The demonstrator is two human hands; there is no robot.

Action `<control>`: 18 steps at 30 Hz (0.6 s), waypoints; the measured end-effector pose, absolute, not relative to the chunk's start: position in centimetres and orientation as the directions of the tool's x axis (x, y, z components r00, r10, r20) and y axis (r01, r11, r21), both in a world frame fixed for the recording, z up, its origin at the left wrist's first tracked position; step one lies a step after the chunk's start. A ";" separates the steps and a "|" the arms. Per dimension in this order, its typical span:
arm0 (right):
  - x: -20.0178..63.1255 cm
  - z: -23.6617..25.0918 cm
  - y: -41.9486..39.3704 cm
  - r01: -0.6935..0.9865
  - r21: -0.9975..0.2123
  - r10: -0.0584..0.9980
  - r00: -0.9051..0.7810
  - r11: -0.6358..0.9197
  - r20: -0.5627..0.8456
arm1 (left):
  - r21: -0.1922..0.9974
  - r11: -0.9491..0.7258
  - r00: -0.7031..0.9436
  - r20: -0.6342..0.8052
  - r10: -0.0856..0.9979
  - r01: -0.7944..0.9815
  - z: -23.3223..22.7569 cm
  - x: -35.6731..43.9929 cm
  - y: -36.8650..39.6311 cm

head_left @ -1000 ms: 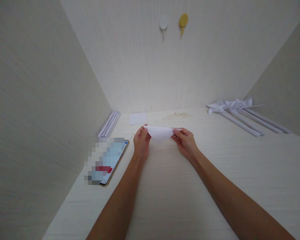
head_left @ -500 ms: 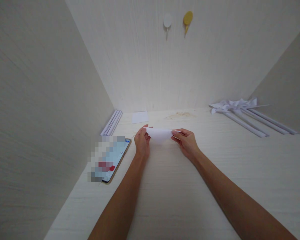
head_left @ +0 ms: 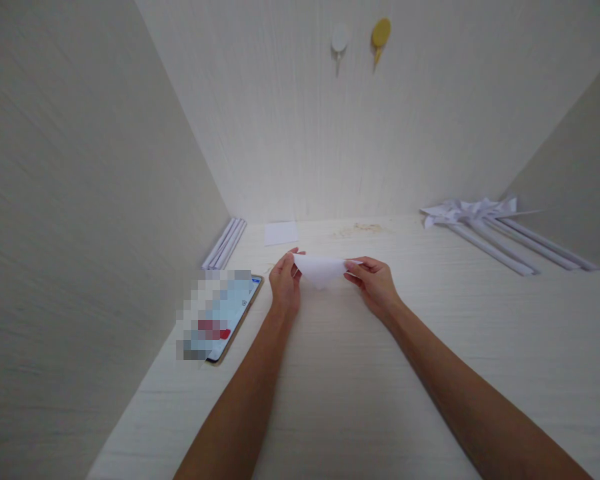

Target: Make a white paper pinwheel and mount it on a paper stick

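Observation:
I hold a small white sheet of paper between both hands, just above the pale wooden desk. The sheet bends downward into a soft point at its middle. My left hand pinches its left end with thumb and fingers. Its right end is pinched by my right hand. Both forearms reach in from the bottom of the view.
A phone with a lit screen lies left of my left hand. Rolled paper sticks rest against the left wall, with a small white paper square nearby. Paper pinwheels on sticks lie at the back right. Two hooks hang on the back wall.
My hands have drawn slightly closer together and the paper's middle sags into a sharper point. The view has shifted a little left.

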State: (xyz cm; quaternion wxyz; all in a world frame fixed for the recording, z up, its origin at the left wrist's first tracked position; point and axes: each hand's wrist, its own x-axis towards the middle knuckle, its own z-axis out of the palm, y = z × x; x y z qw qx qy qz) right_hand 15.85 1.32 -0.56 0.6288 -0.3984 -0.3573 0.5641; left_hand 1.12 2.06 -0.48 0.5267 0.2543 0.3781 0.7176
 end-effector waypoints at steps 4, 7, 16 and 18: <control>15.9 -0.6 1.3 -0.427 -0.903 0.994 0.105 0.041 -0.004 | 0.801 -0.160 -0.315 -0.037 0.948 -0.576 -0.4 1.1 2.0; 15.9 -0.5 1.3 -0.438 -0.899 0.994 0.103 0.031 -0.016 | 0.789 -0.160 -0.312 -0.042 0.949 -0.593 -0.3 1.0 2.0; 15.8 -0.3 1.2 -0.437 -0.899 0.994 0.109 0.022 -0.029 | 0.770 -0.134 -0.305 -0.082 0.949 -0.624 -0.1 1.0 2.0; 15.8 -0.2 1.1 -0.430 -0.902 0.994 0.108 0.026 -0.023 | 0.757 -0.127 -0.307 -0.101 0.946 -0.641 0.0 1.1 2.0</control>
